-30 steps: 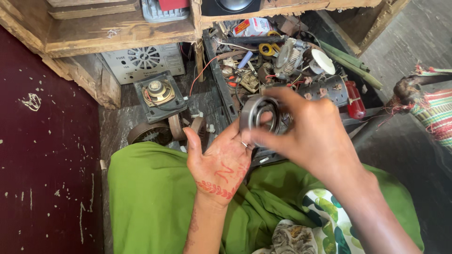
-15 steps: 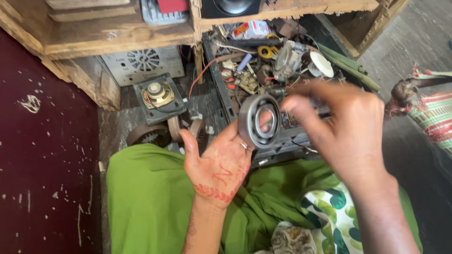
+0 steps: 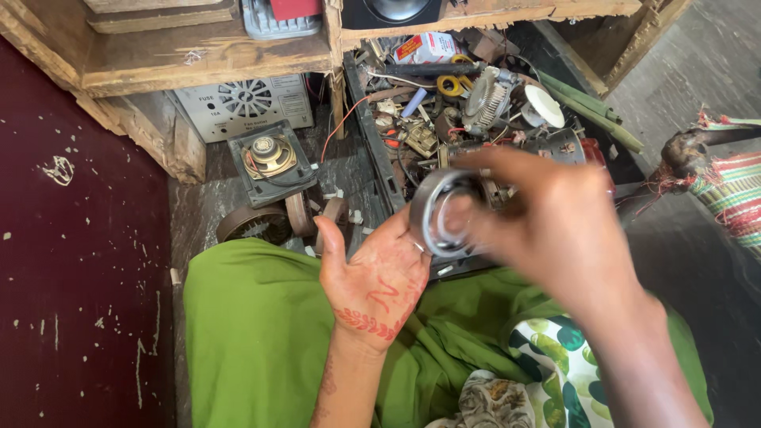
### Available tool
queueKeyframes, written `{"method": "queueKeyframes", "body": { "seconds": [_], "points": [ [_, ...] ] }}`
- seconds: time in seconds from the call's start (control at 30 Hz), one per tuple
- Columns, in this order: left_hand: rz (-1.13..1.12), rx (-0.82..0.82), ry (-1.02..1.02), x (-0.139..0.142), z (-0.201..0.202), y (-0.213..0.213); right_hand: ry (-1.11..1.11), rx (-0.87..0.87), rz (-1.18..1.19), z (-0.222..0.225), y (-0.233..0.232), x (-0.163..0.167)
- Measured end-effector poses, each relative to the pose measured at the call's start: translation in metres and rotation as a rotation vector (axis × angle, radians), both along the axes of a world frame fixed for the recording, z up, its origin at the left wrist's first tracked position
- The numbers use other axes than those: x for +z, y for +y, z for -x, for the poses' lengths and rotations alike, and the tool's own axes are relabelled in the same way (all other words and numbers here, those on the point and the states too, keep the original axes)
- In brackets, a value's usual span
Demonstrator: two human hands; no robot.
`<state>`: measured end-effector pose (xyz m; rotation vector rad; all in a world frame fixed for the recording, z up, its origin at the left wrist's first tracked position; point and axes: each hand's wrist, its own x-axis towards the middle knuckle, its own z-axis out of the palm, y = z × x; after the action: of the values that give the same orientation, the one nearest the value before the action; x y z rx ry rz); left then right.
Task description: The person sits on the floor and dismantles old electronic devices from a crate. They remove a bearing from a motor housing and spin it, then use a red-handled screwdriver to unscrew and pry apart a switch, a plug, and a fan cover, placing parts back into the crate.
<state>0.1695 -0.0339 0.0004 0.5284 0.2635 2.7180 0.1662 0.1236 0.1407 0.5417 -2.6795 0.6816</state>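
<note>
Since the earlier frames, the right hand (image 3: pixel 555 230) has slid from the middle of the frame toward the right, and the metal ring (image 3: pixel 440 212) has turned from nearly face-on to a more edge-on tilt; the left hand (image 3: pixel 376 281) has stayed low in the centre with its palm up.

Head view: the ring sits at the centre of the frame, just above the green cloth (image 3: pixel 254 333) over the person's lap. The right hand closes around the ring's right side, thumb and fingers pinching its rim, though motion blur hides the fingertips. The left hand lies open, fingers spread, with red patterning on the palm; its fingertips touch the ring's lower left edge without clearly closing on it.

Behind the ring, at upper centre, a dark tray (image 3: pixel 372 150) holds a jumble of wires and electronic scrap, among them a white disc (image 3: pixel 545 105) and a yellow loop (image 3: pixel 452 84). Left of the tray, a square speaker (image 3: pixel 269 158) lies face up on the floor, in front of a grey box with a round vent (image 3: pixel 242 101). A worn wooden shelf (image 3: pixel 198 55) crosses the top left. A dark red surface (image 3: pixel 71 261) fills the left edge, and a striped cloth (image 3: pixel 733 194) shows at the right edge.
</note>
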Motion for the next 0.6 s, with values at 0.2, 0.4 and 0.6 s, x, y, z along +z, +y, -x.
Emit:
{"method": "queueKeyframes", "body": {
  "seconds": [0.2,0.4,0.6],
  "points": [
    [0.028,0.017,-0.055,-0.004,0.003,0.0,0.046,-0.103,0.048,-0.003,-0.01,0.026],
    [-0.027,-0.019,0.033,0.0,0.001,0.006,-0.092,-0.153,0.136,0.007,0.01,-0.039],
    [0.025,0.074,-0.047,0.0,0.007,0.009,-0.236,-0.453,0.357,0.023,0.053,-0.088]
  ]
}}
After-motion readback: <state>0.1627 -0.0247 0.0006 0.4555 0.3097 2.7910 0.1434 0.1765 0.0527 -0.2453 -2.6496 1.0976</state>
